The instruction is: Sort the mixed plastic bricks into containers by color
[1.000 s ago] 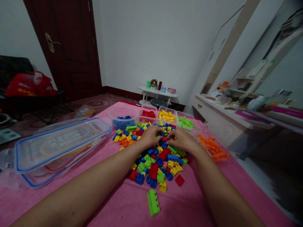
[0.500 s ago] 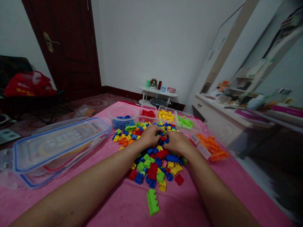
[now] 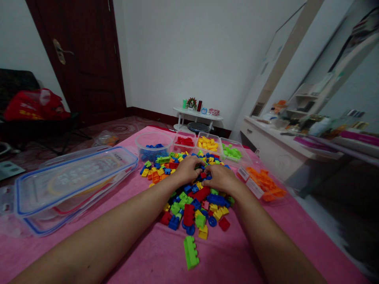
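A heap of small plastic bricks (image 3: pixel 192 197) in red, blue, yellow, green and orange lies on a pink cloth (image 3: pixel 154 256). My left hand (image 3: pixel 187 169) and my right hand (image 3: pixel 220 178) rest side by side on the far part of the heap, fingers curled down into the bricks and nearly touching. What the fingers grip is hidden. A long green brick (image 3: pixel 191 252) lies alone in front of the heap.
Behind the heap stand a round tub of blue bricks (image 3: pixel 154 146), a red tray (image 3: pixel 185 142), a yellow tray (image 3: pixel 208 144) and a green tray (image 3: pixel 233 153). An orange tray (image 3: pixel 263 182) sits to the right. A clear lidded box (image 3: pixel 68 185) lies left.
Both hands have shifted slightly toward me and closer together within the heap. Bricks around them have been nudged. The view has drifted a little.
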Available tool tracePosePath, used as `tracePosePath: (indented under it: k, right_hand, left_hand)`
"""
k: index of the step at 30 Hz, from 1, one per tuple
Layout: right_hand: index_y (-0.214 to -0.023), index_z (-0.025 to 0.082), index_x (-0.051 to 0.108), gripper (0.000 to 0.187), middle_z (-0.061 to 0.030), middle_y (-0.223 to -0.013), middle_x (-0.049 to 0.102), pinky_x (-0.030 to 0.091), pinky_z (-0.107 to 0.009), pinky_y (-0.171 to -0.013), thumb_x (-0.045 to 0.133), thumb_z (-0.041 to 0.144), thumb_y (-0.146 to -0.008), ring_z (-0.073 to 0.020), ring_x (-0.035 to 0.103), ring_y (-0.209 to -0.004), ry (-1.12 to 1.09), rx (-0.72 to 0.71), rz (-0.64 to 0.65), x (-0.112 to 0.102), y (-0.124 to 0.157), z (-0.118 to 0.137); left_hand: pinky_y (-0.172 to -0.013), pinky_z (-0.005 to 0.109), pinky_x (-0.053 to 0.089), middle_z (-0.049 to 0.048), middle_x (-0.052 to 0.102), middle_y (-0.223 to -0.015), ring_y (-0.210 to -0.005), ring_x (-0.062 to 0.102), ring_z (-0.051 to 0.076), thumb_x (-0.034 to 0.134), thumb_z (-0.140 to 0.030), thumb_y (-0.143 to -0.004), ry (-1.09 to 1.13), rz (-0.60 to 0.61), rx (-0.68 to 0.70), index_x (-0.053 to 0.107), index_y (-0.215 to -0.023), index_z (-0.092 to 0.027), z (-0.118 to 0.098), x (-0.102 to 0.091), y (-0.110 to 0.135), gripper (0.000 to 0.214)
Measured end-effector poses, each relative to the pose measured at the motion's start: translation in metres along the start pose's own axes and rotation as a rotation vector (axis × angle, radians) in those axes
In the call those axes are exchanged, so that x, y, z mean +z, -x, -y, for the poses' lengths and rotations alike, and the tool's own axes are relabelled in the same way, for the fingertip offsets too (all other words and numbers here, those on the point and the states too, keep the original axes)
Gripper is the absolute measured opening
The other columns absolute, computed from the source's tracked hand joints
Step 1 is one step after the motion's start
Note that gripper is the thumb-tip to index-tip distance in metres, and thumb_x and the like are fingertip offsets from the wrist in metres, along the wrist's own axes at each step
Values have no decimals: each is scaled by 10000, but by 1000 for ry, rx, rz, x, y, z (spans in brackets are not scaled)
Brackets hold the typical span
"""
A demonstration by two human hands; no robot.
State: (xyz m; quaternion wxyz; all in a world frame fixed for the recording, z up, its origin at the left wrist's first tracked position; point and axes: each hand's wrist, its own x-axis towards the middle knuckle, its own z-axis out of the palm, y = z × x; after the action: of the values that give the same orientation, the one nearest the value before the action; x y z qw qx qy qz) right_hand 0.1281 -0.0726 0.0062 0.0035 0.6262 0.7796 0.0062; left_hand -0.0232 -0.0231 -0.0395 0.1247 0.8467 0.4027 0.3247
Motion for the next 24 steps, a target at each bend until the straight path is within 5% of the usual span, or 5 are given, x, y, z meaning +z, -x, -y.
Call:
tracePosePath:
  k: [24]
  right_hand:
    - [-828, 241, 638, 242, -9, -820, 668, 331, -233, -561, 636, 286, -590, -174, 597, -758, -156, -10, -51, 3, -6, -7]
  left_hand:
    - [-861, 317, 426, 37, 667, -977, -941, 572, 210, 599, -198, -725, -1, 4, 15, 693, -1000, -213, 0, 1, 0, 291]
